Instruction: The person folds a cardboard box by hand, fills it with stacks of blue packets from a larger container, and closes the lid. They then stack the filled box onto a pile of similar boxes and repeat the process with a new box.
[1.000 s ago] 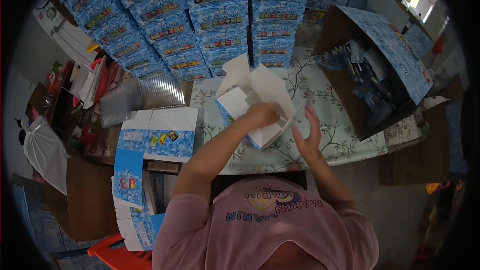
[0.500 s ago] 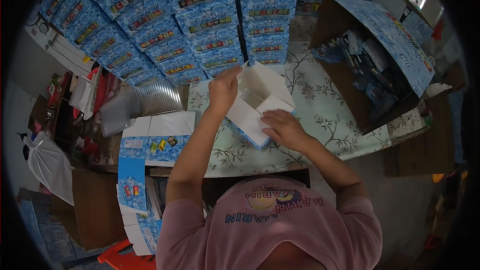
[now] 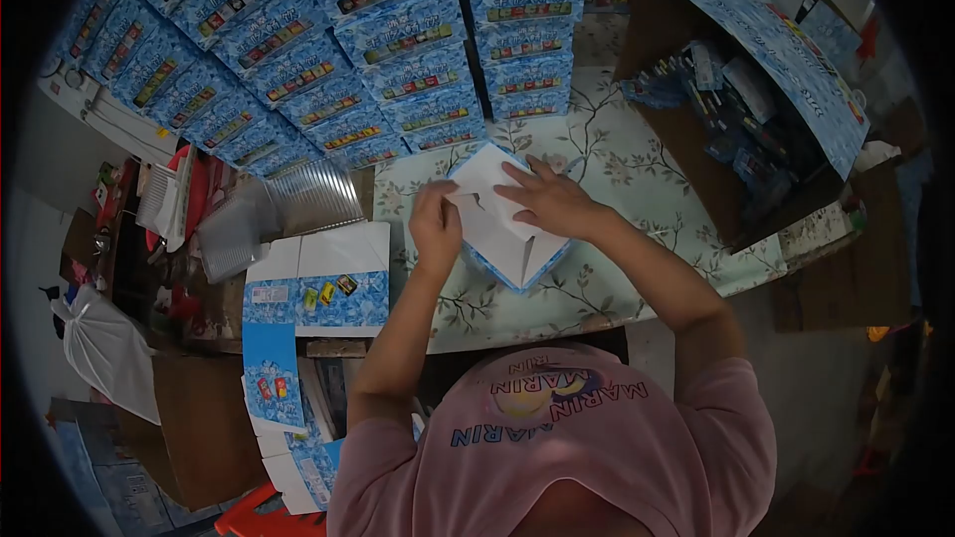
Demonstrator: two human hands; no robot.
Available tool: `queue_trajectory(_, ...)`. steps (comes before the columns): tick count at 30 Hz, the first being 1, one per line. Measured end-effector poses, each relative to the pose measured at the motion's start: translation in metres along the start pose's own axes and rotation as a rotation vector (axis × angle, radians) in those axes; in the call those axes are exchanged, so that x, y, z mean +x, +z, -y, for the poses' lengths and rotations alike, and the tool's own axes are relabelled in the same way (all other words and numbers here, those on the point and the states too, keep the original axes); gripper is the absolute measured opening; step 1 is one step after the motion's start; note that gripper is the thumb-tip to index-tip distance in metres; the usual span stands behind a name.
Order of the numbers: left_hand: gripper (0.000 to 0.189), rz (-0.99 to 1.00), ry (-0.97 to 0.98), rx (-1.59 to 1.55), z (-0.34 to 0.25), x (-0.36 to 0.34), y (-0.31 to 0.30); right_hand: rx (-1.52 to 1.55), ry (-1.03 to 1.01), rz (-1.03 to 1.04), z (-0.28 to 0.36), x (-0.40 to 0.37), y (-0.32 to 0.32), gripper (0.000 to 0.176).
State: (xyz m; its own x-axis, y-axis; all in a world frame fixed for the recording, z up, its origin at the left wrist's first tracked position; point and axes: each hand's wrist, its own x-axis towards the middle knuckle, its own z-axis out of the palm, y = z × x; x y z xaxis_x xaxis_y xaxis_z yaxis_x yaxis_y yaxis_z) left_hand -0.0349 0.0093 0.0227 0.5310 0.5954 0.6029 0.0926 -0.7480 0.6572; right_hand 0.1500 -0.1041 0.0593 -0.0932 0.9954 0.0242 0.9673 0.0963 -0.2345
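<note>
Closing the white flaps of the small box (image 3: 509, 239) looks to be the step in hand; the box sits mid-table on the flowered table (image 3: 637, 259), just near of the far stacks of blue boxes (image 3: 398, 40); the right hand (image 3: 545, 201) lies flat on the top flap, fingers spread apart; the left hand (image 3: 436, 224) bends over the left edge, fingers together, though whether they pinch cannot be told; the flaps seem next to need pressing level and tucking in.

both hands (image 3: 542, 201) now press box flaps (image 3: 492, 209) shut
</note>
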Motion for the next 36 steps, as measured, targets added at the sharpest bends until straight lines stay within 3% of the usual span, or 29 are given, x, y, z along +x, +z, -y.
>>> queue_trajectory(2, 0.019, -0.362, 0.074, 0.418, 0.008, 0.012, 0.002, -0.048, 0.036, 0.037, 0.003, 0.001, 0.010, 0.049)
queue_trajectory(3, 0.019, -0.356, 0.071, 0.414, 0.021, 0.012, 0.003, -0.113, 0.062, 0.063, 0.001, 0.003, 0.012, 0.053)
queue_trajectory(5, 0.023, -0.094, -0.408, 0.064, 0.045, 0.007, 0.006, -0.012, 0.066, 0.096, 0.001, 0.003, 0.002, 0.057)
queue_trajectory(7, 0.026, -0.039, -0.454, 0.054, 0.042, 0.005, 0.001, 0.085, 0.063, 0.122, -0.008, 0.006, 0.001, 0.062)
queue_trajectory(9, 0.029, 0.011, -0.499, 0.044, 0.032, 0.005, -0.003, 0.502, 0.064, -0.171, -0.028, 0.004, 0.011, 0.078)
queue_trajectory(10, 0.030, 0.116, -0.520, -0.058, 0.026, 0.005, -0.005, 0.345, 0.117, -0.181, -0.022, -0.001, 0.007, 0.088)
queue_trajectory(12, 0.031, 0.223, -0.544, -0.162, 0.015, 0.003, -0.007, 0.254, 0.232, -0.118, -0.007, -0.006, 0.001, 0.086)
queue_trajectory(14, 0.031, 0.281, -0.580, 0.012, 0.000, 0.003, -0.005, 0.165, 0.355, -0.048, 0.008, -0.008, 0.000, 0.085)
queue_trajectory(17, 0.029, 0.220, -0.524, -0.003, -0.003, -0.004, -0.004, 0.059, 0.446, -0.087, 0.009, -0.012, -0.003, 0.077)
queue_trajectory(19, 0.028, 0.136, -0.538, -0.136, -0.017, -0.007, -0.007, 0.525, 0.414, -0.152, 0.001, -0.020, -0.008, 0.066)
queue_trajectory(20, 0.027, 0.058, -0.553, -0.266, -0.032, -0.007, -0.011, 0.525, 0.410, -0.154, 0.000, -0.029, -0.015, 0.066)
queue_trajectory(22, 0.029, 0.020, -0.438, -0.381, -0.098, -0.005, -0.032, 1.164, 0.327, -0.403, -0.002, -0.056, -0.042, 0.058)
queue_trajectory(24, 0.029, -0.079, 0.274, 0.091, -0.146, -0.010, -0.052, 1.446, 0.203, -0.543, -0.008, -0.086, -0.059, 0.056)
queue_trajectory(25, 0.029, -0.084, 0.276, 0.089, -0.159, -0.021, -0.056, 1.394, 0.217, -0.640, -0.007, -0.099, -0.065, 0.056)
queue_trajectory(27, 0.024, -0.141, 0.768, 0.272, -0.177, -0.044, -0.060, 1.290, 0.242, -0.741, -0.014, -0.116, -0.064, 0.054)
queue_trajectory(28, 0.024, -0.145, 0.771, 0.270, -0.176, -0.053, -0.054, 1.286, 0.241, -0.744, -0.019, -0.118, -0.055, 0.054)
queue_trajectory(31, 0.028, 0.198, 0.574, 0.372, -0.137, -0.087, -0.023, 1.313, 0.417, -0.649, -0.016, -0.114, -0.037, 0.048)
queue_trajectory(32, 0.028, 0.193, 0.568, 0.396, -0.121, -0.100, -0.015, 1.324, 0.395, -0.637, -0.018, -0.110, -0.022, 0.048)
queue_trajectory(34, 0.030, 0.569, 0.364, 0.349, -0.096, -0.123, -0.006, 1.125, 0.361, -0.524, -0.030, -0.087, 0.025, 0.043)
queue_trajectory(35, 0.026, 0.542, 0.400, 0.259, -0.093, -0.125, -0.010, 1.141, 0.326, -0.503, -0.023, -0.076, 0.035, 0.043)
queue_trajectory(36, 0.026, 0.526, 0.384, 0.292, -0.086, -0.122, -0.016, 0.934, 0.309, -0.540, -0.016, -0.065, 0.042, 0.043)
